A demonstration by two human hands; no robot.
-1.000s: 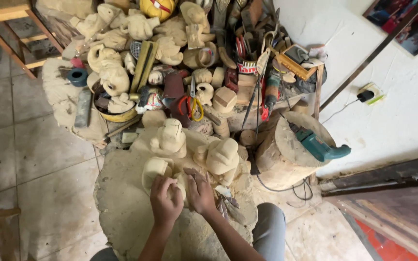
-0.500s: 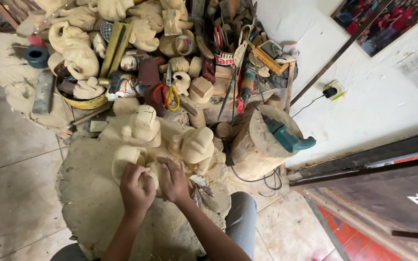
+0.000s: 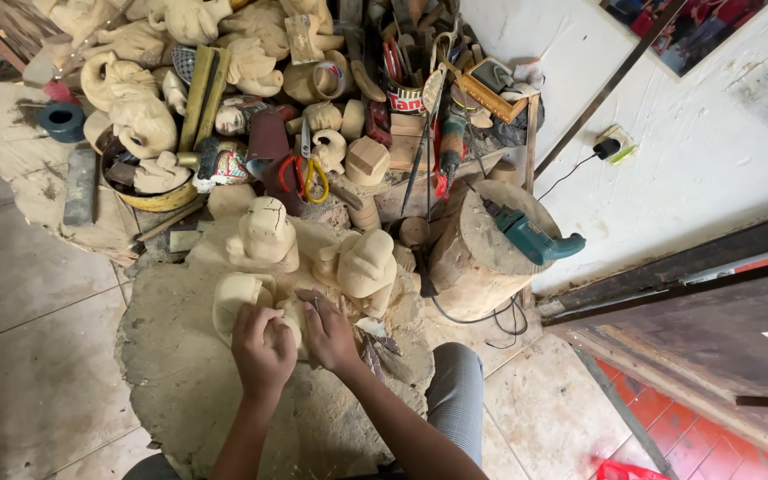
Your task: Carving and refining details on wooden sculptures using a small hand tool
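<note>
Carving [image 3: 282, 327] is lying on the mat [image 3: 180, 373] just below the wooden figure [image 3: 264, 236]; left hand [image 3: 262, 349] is clamping it steady, right hand [image 3: 331, 333] is gripping a thin tool against it.

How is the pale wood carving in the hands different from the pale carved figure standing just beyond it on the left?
The pale wood carving in the hands lies low on the work slab, gripped by the left hand and the right hand; the pale carved figure standing beyond it is upright and untouched. The held one is partly covered; the standing one shows fully. Both are unpainted light wood.
</note>
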